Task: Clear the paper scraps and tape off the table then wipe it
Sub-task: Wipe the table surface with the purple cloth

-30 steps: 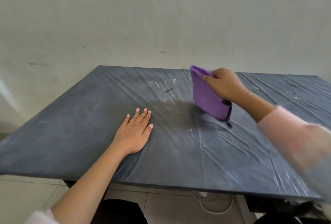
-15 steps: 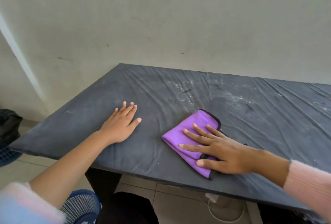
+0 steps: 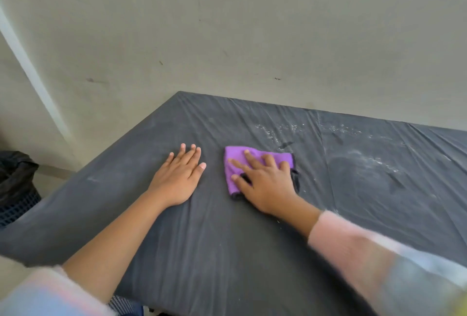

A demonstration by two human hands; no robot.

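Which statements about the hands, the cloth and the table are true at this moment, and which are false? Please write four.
1. The right hand presses with straight fingers on the purple cloth. True.
2. The left hand holds a paper scrap. False: it lies flat on the table and holds nothing.
3. White residue shows on the table to the right of the cloth. True.
4. The cloth hangs in the air above the table. False: it lies on the table under the right hand.
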